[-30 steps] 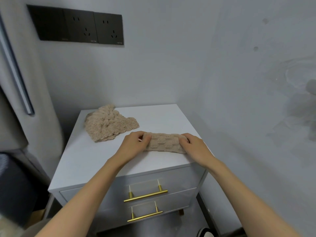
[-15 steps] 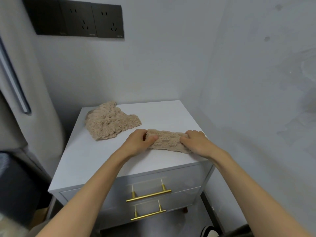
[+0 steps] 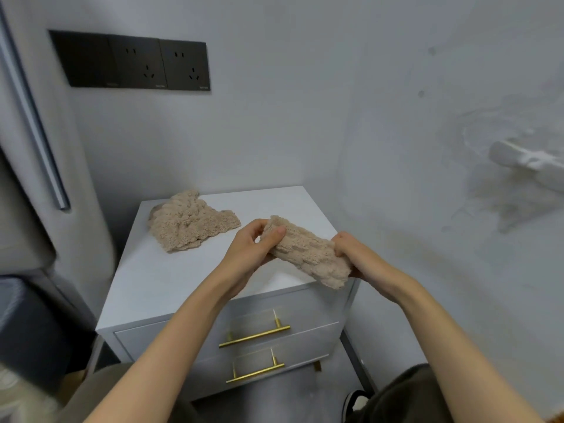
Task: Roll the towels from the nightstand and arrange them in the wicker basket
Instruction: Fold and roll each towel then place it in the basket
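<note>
I have the rolled-up beige fluffy towel (image 3: 308,254) in both of my hands. My left grip (image 3: 253,248) is curled round its left end, with my thumb pressed on it. My right grip (image 3: 357,257) is wrapped round its right end. The roll is up in the air and touches nothing but my hands. It hangs over the front right corner of the white counter with two drawers and gold bar handles (image 3: 183,270). It is tilted, with the right end lower.

I think the roll could come undone. It is soft and puffy, and nothing ties it shut. If I let go with one grip, the loose edge may flop open. Then it would be no roll at all. If I squeeze too little, it could slip out and land on the grey floor (image 3: 320,389).

I cannot see the wicker basket from here. So I must turn and look for it with the roll in my hands. A quick swing could shake the roll loose.

The loose beige fluffy towel (image 3: 192,228) lies flat at the back left of the counter, well apart from my hands. It is not rolled yet. It sits close to the left edge, so a bump could push it off.
</note>
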